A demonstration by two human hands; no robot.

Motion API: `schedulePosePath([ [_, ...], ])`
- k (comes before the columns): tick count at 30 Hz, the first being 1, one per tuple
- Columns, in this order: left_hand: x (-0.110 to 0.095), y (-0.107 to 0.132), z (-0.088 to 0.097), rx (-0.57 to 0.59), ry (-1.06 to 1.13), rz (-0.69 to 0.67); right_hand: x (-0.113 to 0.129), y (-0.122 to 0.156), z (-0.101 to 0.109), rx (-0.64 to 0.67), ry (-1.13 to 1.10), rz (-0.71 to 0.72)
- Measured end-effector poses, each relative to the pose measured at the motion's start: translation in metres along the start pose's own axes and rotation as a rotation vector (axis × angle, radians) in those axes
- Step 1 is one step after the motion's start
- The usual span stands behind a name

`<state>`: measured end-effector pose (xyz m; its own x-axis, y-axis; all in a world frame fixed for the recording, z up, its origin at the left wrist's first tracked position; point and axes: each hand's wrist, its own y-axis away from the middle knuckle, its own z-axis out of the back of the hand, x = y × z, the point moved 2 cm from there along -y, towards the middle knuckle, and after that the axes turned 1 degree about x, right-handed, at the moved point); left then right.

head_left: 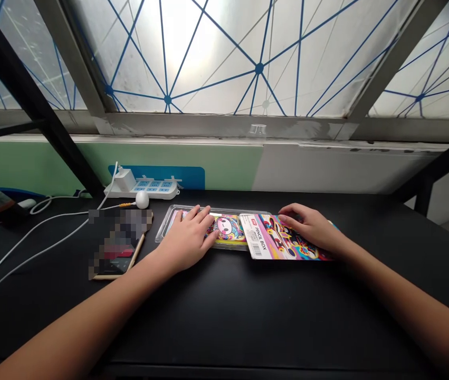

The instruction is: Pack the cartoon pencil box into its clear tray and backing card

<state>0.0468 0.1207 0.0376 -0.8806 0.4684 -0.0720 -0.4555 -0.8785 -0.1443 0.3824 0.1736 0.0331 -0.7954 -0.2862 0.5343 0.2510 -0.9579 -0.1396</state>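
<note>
Black bench [224, 316] with a few things along its back half.
The bench top is dark and smooth, its front stretch bare. A white power strip [155, 189] lies at the back, near the wall, and a white cable [30, 245] loops across the left side. Just in front of the strip sits a dark item [129, 232], pixelated, with a tan edge. To its right lies a clear tray [162, 228], and a bright card [258, 240] marked "PENCIL BOX" overlaps the tray's right part.
</note>
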Motion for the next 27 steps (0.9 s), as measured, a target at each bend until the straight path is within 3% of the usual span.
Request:
schedulePosePath([
  [5, 0.002, 0.000, -0.004, 0.012, -0.013, 0.000, 0.003, 0.001, -0.010, 0.098, -0.020, -0.080],
  [15, 0.004, 0.000, -0.001, 0.037, -0.043, -0.037, -0.041, -0.005, 0.021, 0.141, 0.008, -0.165],
  [20, 0.004, -0.001, 0.000, 0.033, -0.058, -0.057, -0.039, -0.002, 0.028, 0.149, 0.022, -0.181],
  [27, 0.005, -0.001, 0.000, 0.040, -0.057, -0.049, -0.033, 0.001, 0.030, 0.264, -0.012, -0.147],
])
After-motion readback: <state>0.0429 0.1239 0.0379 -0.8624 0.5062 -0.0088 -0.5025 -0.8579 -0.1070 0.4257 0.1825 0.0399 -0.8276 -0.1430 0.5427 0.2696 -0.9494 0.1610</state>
